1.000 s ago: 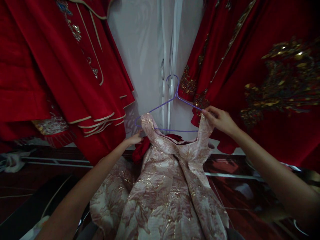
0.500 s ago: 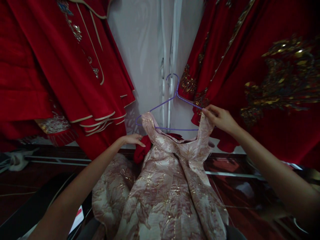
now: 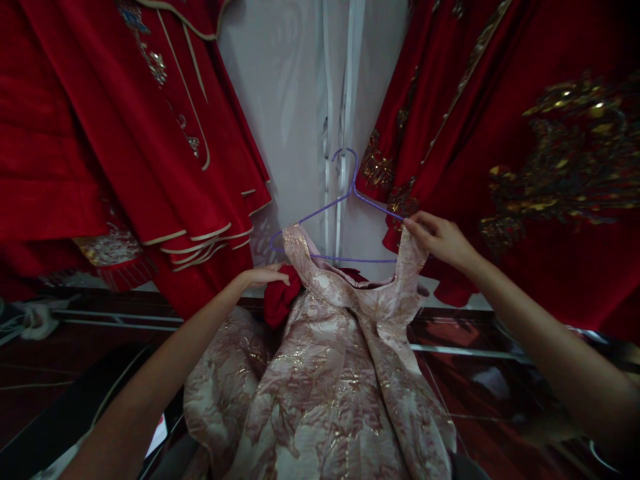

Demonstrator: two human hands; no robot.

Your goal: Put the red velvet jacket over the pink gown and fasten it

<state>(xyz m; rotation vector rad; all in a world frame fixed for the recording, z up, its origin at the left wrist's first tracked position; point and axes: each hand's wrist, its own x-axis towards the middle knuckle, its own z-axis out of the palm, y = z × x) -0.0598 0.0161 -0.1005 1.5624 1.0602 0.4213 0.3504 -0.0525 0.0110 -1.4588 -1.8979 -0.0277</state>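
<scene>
A pink and gold brocade dress [image 3: 330, 380] hangs on a purple wire hanger [image 3: 345, 200] in front of me. My right hand [image 3: 435, 237] pinches the dress's right shoulder strap together with the hanger's right arm. Flat and with fingers together, my left hand [image 3: 263, 275] lies beside the left shoulder strap, over a bunch of red fabric [image 3: 280, 297] behind the dress; it grips nothing that I can see. The left strap sits on the hanger's left end.
Red embroidered garments hang at the left [image 3: 100, 133] and at the right [image 3: 525, 147]. A white wardrobe door [image 3: 300, 100] stands behind the hanger. A dark glossy floor [image 3: 75, 360] with metal strips lies below.
My left hand came off the left shoulder strap, dropped a little and flattened out. The dress and the hanger shifted only slightly. My right hand kept its hold.
</scene>
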